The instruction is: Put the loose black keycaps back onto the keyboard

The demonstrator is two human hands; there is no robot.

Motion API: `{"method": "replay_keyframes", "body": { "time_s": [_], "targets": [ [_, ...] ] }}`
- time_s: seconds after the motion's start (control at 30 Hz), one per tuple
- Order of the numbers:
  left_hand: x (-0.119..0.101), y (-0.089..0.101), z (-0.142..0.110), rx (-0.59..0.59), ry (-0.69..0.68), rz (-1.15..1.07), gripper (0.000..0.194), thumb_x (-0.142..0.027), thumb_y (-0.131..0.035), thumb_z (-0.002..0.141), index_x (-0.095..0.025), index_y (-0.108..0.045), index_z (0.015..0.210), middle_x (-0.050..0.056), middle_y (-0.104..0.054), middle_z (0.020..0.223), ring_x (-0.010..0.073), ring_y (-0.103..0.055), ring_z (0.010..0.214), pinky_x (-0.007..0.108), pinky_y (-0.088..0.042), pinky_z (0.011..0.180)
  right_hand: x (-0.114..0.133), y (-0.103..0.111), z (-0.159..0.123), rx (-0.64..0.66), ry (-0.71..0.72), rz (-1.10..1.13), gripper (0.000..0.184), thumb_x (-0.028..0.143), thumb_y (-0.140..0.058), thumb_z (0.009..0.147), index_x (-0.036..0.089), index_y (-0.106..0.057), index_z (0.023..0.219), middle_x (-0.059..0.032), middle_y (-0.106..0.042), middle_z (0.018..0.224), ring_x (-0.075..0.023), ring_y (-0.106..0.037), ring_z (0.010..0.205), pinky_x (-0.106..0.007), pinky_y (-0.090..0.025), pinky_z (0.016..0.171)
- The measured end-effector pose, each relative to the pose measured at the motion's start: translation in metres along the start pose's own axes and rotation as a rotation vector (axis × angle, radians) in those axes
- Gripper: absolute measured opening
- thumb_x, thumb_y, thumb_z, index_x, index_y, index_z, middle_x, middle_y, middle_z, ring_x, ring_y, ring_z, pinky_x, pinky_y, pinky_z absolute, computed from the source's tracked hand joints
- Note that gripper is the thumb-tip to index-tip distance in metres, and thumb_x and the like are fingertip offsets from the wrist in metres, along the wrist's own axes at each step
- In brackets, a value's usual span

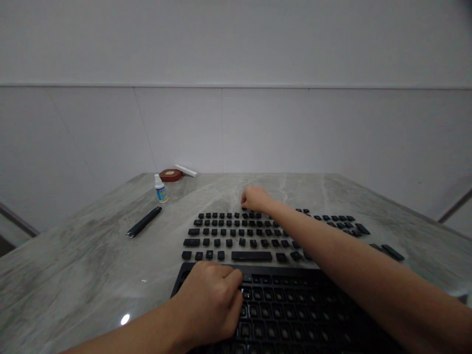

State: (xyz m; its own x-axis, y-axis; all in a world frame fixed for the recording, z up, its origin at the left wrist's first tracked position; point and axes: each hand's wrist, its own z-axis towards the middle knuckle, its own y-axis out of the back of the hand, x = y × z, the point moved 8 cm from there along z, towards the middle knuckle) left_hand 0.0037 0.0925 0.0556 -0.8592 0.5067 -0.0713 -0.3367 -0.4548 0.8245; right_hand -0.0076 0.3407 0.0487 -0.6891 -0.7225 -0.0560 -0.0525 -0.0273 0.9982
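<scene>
The frame's lower edge cuts off the keyboard base (283,310), the left hand (212,301) covers part of its left side, the right forearm (350,253) hides some loose keycaps (251,256), and whether the right hand (257,199) grips one is unclear.

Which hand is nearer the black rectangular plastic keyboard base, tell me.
Left: the left hand is over the left part of the keyboard base. The right hand is farther off, at the far edge of the rows of small black keycaps.

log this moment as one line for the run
left hand: curled at keyboard base | right hand: at far row of loose keycaps, grip unclear | white bottle: standing
</scene>
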Motion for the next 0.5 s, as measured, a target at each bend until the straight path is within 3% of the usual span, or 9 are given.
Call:
{"method": "replay_keyframes", "body": {
  "time_s": [0.5],
  "targets": [
    [-0.0003,-0.0011,-0.0001,0.005,-0.007,-0.015,0.020,-0.011,-0.041,0.082,-0.017,-0.055,0.070,0.002,-0.055,0.054,0.0164,-0.052,0.043,0.027,-0.038,0.043,0.0017,-0.0059,0.0032,0.040,0.079,-0.013,0.025,0.035,-0.059,0.097,0.016,-0.063,0.112,-0.0082,-0.063,0.116,-0.0209,-0.062,0.103,-0.042,-0.053,0.091]
  ]
}}
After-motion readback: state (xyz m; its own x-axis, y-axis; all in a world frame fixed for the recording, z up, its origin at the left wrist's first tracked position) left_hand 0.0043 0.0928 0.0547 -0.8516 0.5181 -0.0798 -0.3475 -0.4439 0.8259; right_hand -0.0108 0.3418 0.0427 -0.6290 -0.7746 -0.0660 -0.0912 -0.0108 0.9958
